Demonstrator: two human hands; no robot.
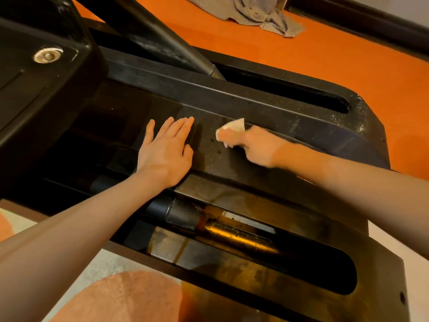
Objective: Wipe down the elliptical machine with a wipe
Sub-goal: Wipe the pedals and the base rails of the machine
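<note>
Two hands work the elliptical machine [267, 105] in the head view: your left hand [166, 151] lies flat, fingers straight, holding nothing, bracing on the dusty centre cover; your right hand [253, 145] pinches the wipe [233, 127] against that same cover. The small crumpled wipe may slip free, and grit could get pushed into the open rail slot [232, 231] below your arms

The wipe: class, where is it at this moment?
In the head view, the white wipe sits right of centre, held in the right hand against the elliptical machine's dusty black base cover, just right of the flat left hand.
</note>
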